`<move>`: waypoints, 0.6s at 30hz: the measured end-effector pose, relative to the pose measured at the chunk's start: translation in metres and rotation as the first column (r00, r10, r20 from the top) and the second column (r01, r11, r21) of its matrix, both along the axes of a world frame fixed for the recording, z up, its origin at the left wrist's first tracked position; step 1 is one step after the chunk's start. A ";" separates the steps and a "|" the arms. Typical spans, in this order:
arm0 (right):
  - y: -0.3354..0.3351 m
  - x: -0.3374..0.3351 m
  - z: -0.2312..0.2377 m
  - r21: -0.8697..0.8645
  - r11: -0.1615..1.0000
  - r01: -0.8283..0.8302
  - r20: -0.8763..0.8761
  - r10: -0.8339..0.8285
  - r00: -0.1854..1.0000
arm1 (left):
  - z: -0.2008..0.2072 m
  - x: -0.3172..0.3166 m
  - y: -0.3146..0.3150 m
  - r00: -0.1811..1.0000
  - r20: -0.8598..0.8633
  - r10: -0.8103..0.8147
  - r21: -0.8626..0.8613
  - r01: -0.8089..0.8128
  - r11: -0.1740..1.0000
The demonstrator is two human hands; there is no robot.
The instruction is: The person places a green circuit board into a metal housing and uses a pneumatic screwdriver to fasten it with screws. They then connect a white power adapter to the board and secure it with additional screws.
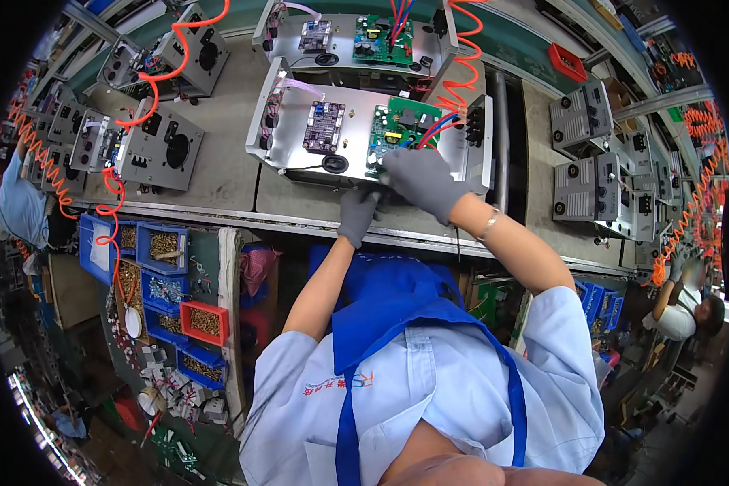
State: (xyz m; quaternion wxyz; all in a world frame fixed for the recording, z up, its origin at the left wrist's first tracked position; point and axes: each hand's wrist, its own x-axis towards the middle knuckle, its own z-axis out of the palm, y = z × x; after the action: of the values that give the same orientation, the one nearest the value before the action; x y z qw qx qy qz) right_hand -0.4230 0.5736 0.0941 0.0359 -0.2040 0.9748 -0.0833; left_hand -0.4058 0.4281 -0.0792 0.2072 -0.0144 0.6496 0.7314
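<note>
In front of me an opened metal chassis (pixel 356 113) lies on the bench. It carries a green circuit board (pixel 398 125), a smaller dark circuit board (pixel 324 127) and red and blue wires (pixel 437 130). My right hand (pixel 421 180), in a grey glove, is closed at the near edge of the green board; its fingertips are partly hidden. Against the chassis's near side, lower and to the left, my gloved left hand (pixel 359 215) has its fingers curled. Something dark shows between the two hands, too hidden to name.
A second open chassis (pixel 364 40) stands just behind. Grey metal units stand left (pixel 158 146) and right (pixel 587 190). Orange coiled hoses (pixel 464 57) hang over the bench. Blue bins (pixel 164 245) and a red bin (pixel 205 322) of small parts sit lower left. Other people work at both sides.
</note>
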 end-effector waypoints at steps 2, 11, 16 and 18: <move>-0.001 0.007 -0.005 0.001 1.000 0.027 0.041 -0.027 0.999 | 0.018 0.007 -0.007 0.999 0.046 -0.023 -0.069 0.027 0.997; 0.032 0.008 0.042 0.289 0.946 0.144 0.253 -0.220 0.942 | -0.019 -0.006 -0.017 0.969 -0.229 -0.089 -0.462 -0.028 0.887; 0.038 0.006 0.065 0.086 0.931 0.356 0.093 -0.363 0.927 | 0.016 -0.011 -0.019 0.989 -0.052 -0.135 -0.423 0.101 0.900; 0.042 -0.002 0.066 0.104 0.930 0.351 0.218 -0.366 0.905 | 0.025 -0.008 -0.021 0.982 -0.002 -0.190 -0.478 0.166 0.863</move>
State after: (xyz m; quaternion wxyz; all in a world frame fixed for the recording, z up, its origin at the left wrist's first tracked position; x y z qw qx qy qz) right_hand -0.4248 0.6156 0.1603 0.1406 -0.0089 0.9866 -0.0817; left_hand -0.4142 0.4067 -0.0537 0.2480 0.0132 0.8124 0.5275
